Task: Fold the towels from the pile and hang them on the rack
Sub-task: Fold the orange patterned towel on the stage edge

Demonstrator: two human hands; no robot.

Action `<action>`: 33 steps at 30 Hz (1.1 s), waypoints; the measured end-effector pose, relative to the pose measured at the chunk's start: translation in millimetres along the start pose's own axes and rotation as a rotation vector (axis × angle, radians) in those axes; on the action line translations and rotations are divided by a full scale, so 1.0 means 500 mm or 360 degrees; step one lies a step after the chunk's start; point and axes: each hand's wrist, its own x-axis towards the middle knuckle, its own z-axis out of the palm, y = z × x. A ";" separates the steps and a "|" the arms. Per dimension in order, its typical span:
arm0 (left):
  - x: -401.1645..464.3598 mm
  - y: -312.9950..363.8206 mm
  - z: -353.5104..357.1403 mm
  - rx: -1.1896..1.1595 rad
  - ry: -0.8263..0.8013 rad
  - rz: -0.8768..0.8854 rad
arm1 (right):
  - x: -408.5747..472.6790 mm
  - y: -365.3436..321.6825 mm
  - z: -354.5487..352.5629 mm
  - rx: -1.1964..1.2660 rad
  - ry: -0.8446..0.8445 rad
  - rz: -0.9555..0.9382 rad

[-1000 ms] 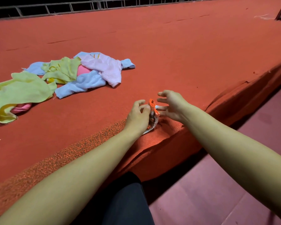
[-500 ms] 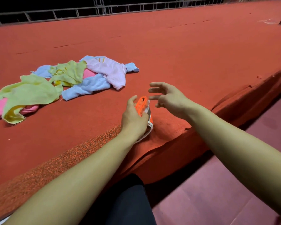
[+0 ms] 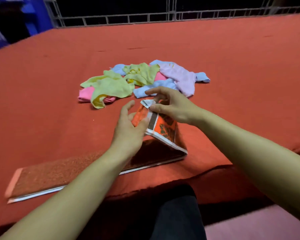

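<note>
Both hands have lifted the orange packet (image 3: pixel 160 126) off the red surface (image 3: pixel 232 58); my right hand (image 3: pixel 170 106) pinches its top corner, my left hand (image 3: pixel 128 130) stays loose-fingered against its side. At twelve o'clock the towel pile (image 3: pixel 142 80) lies untouched, roughly seven pieces; no folding done, no rack visible.

Two bare arms with no sleeves, left hand (image 3: pixel 128 130) and right hand (image 3: pixel 173 106) with no gloves or rings, dark trousers (image 3: pixel 177 217) below
</note>
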 end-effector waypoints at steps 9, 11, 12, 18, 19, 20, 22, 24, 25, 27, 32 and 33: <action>-0.105 -0.079 -0.367 0.0578 0.0495 -0.0222 | 0.154 -0.114 0.373 -0.0142 -0.0519 -0.0350; -0.127 -0.088 -0.430 0.0684 0.0554 -0.0237 | 0.173 -0.134 0.449 -0.0211 -0.0574 -0.0393; -0.136 -0.092 -0.458 0.0722 0.0580 -0.0240 | 0.180 -0.142 0.485 -0.0245 -0.0594 -0.0407; -0.161 -0.129 -0.572 0.0987 0.0590 -0.0445 | 0.200 -0.164 0.634 -0.0430 -0.0677 -0.0375; -0.160 -0.138 -0.579 0.1041 0.0566 -0.0470 | 0.200 -0.162 0.645 -0.0490 -0.0684 -0.0353; -0.160 -0.145 -0.582 0.1086 0.0537 -0.0489 | 0.199 -0.159 0.653 -0.0549 -0.0696 -0.0333; -0.158 -0.156 -0.584 0.1196 0.0499 -0.0508 | 0.194 -0.154 0.660 -0.0627 -0.0690 -0.0306; -0.157 -0.156 -0.578 0.1416 0.0529 -0.0451 | 0.184 -0.149 0.647 -0.0648 -0.0606 -0.0291; -0.156 -0.153 -0.574 0.1543 0.0582 -0.0349 | 0.177 -0.145 0.634 -0.0650 -0.0538 -0.0301; -0.150 -0.146 -0.567 0.1684 0.0633 0.0009 | 0.157 -0.134 0.598 -0.0681 -0.0404 -0.0352; -0.103 -0.135 -0.522 0.1901 -0.0155 0.0330 | 0.080 -0.096 0.473 -0.1085 -0.0283 -0.0286; -0.093 -0.141 -0.517 0.2027 -0.0312 0.0295 | 0.062 -0.084 0.446 -0.1217 -0.0303 -0.0226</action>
